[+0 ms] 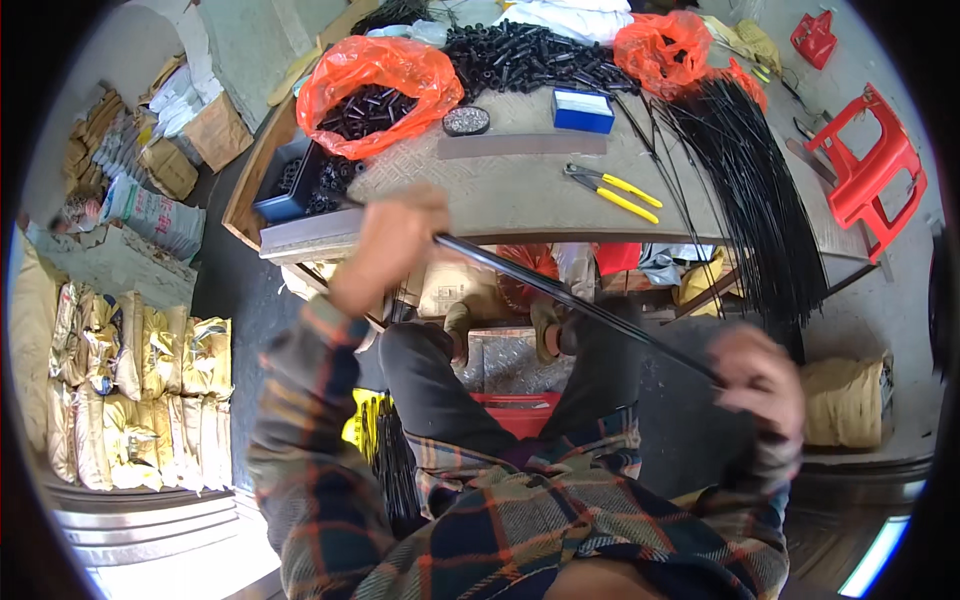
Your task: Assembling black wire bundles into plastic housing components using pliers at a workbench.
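A long, thin black rod or tight bundle of rods [585,297] slants across my lap, lower on the right. My left hand [403,238] is closed around its upper end, just over the table's front edge. At the lower end my right hand [757,382] grips it, somewhat blurred. On the table [400,178], beyond the rod, lie yellow-handled pliers [618,193]. To their right a thick sheaf of thin black rods [755,190] hangs over the table edge. More black strands [393,455] stand beside my left leg.
Small black tubular parts [535,58] are heaped at the back, between orange plastic bags [330,88]. A blue box [583,112], a round tin [466,121] and a dark blue tray [290,180] are on the table. Wrapped packages [150,365] stack at left; a red stool [868,165] is at right.
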### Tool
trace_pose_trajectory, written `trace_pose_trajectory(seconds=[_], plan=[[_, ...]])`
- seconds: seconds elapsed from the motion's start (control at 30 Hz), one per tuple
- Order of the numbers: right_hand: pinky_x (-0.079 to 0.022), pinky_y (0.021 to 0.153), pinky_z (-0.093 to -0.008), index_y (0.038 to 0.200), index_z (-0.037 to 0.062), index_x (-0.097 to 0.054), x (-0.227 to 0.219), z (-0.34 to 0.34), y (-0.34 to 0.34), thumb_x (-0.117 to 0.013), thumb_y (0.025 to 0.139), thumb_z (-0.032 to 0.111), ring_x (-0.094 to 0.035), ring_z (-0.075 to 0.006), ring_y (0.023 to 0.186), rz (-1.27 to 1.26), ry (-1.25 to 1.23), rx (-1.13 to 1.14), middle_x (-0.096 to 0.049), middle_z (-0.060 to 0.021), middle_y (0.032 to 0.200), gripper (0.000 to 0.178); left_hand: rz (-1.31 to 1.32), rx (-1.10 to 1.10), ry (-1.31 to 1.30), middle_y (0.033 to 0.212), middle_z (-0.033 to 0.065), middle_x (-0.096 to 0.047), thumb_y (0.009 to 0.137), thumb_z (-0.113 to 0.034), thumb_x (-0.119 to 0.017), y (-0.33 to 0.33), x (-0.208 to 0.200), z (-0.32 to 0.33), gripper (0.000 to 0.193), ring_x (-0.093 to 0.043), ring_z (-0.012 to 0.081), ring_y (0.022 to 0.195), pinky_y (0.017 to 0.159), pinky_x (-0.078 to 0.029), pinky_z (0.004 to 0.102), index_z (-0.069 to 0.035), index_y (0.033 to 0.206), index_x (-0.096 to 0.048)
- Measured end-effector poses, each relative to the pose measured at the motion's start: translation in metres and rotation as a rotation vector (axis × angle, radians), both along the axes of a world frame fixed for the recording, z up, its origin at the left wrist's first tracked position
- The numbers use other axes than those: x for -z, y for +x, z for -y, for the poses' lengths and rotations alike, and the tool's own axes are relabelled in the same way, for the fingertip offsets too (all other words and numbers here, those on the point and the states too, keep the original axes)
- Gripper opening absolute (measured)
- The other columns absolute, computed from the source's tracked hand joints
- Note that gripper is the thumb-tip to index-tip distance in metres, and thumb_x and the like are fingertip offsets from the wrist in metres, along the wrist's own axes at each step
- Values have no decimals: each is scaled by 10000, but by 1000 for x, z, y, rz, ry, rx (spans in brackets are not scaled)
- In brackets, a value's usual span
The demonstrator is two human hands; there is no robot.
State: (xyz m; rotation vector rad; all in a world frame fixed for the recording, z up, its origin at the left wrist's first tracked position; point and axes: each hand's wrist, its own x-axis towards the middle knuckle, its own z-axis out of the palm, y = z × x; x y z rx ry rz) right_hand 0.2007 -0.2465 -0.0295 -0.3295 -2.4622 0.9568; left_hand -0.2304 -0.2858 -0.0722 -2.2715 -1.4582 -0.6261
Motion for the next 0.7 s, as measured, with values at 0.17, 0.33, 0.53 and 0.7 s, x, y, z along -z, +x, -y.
trace_pose_trajectory(seconds=[0.17, 0.33, 0.53, 0.7], plan=[[-438, 827, -335, 1137, 32, -524, 260, 8, -103, -565, 815, 134, -571, -270, 950, 669, -409, -122, -598, -158, 1019, 340, -540, 54, -367, 636, 32, -584, 536, -435, -699, 5, 10, -22, 338, -592, 235, 644, 547, -449, 332, -109, 569, -617], [-447, 730, -332, 1041, 18, -572, 389, 52, -134, -617, 783, 203, -573, -199, 801, 542, -703, -490, -628, -96, 869, 320, -683, 401, -584, 524, 1, -560, 528, -425, -701, 95, 44, -5, 303, -609, 206, 602, 525, -439, 330, -143, 537, -590], [-457, 738, -276, 1005, 34, -617, 235, 43, -162, -608, 851, 223, -570, -102, 782, 107, -1030, -176, -643, -51, 833, 244, -553, 500, -496, 489, 1, -535, 605, -257, -631, 113, 50, 7, 179, -583, 188, 530, 536, -416, 321, -145, 486, -560], [-462, 729, -264, 986, -3, -599, 221, 24, -158, -571, 871, 167, -602, -109, 783, -4, -534, -84, -658, -115, 818, 207, -486, 534, -125, 743, 69, -573, 670, -236, -582, 114, 52, 29, 200, -574, 198, 727, 714, -443, 322, -76, 786, -612]])
